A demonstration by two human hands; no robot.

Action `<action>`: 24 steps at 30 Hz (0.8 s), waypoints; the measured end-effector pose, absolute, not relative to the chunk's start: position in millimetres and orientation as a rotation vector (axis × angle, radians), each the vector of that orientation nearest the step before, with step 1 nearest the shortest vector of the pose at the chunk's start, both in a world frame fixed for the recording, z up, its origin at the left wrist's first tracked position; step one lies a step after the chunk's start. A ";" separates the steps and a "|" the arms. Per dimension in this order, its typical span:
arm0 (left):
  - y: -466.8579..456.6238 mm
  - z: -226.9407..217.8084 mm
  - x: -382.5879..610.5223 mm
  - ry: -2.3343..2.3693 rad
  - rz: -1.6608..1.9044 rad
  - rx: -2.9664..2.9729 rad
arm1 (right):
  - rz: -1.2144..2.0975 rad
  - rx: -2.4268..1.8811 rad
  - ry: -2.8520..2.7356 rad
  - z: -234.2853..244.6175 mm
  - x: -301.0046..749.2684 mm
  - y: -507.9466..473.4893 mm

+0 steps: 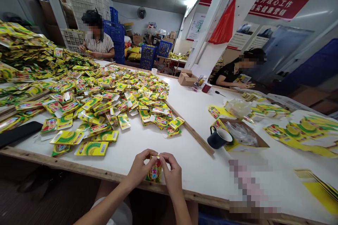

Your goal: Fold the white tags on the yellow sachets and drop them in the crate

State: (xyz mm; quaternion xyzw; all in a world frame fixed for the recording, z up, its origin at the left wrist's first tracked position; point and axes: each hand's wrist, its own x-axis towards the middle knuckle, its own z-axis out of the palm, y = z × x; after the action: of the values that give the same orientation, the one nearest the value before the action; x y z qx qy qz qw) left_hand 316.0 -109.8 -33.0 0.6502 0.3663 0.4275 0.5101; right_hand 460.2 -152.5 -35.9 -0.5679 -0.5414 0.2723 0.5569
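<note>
A small yellow-and-green printed carton (154,173) is at the near edge of the white worktop (195,168), its printed face toward the wearer. The left hand (141,167) holds its top edge from the nine o'clock side and the right hand (172,171) from the three o'clock side; the fingers of both are pinching that edge, thumbs foremost. Whether its lower end touches the wood cannot be told. Taking the carton as centre, a wide heap of similar cartons (93,102) spreads at eleven o'clock, with a flat dark object (21,133) at ten. A wooden strip (194,133) slants at one o'clock. At two stand a dark mug (217,140) and, just beside it, an open box (250,148) holding clear plastic. Flat yellow card pieces (320,188) lie at three. Farther off, a person in a striped top (104,45) sits at eleven o'clock, and another in black (224,72) leans over at one
</note>
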 end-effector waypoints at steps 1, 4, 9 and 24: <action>-110.1 -33.2 317.0 0.889 1.038 1.538 | 0.640 -1.354 -1.267 -34.9 459.1 -151.5; -108.5 -35.1 320.6 0.895 1.067 1.417 | 0.636 -1.399 -1.230 -32.3 456.1 -146.6; -101.7 -40.1 322.9 0.843 1.086 1.239 | 0.672 -1.443 -1.204 -30.0 455.6 -140.5; -80.1 -40.9 264.8 1.202 1.059 1.912 | 0.478 -1.622 -1.173 -12.7 525.4 -198.1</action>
State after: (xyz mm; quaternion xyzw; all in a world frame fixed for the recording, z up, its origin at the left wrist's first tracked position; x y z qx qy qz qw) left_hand 264.8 -80.1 -40.9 0.7266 0.4569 0.4026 0.3181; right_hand 525.4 -198.1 -12.7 -0.6752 -0.4883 0.1990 0.5159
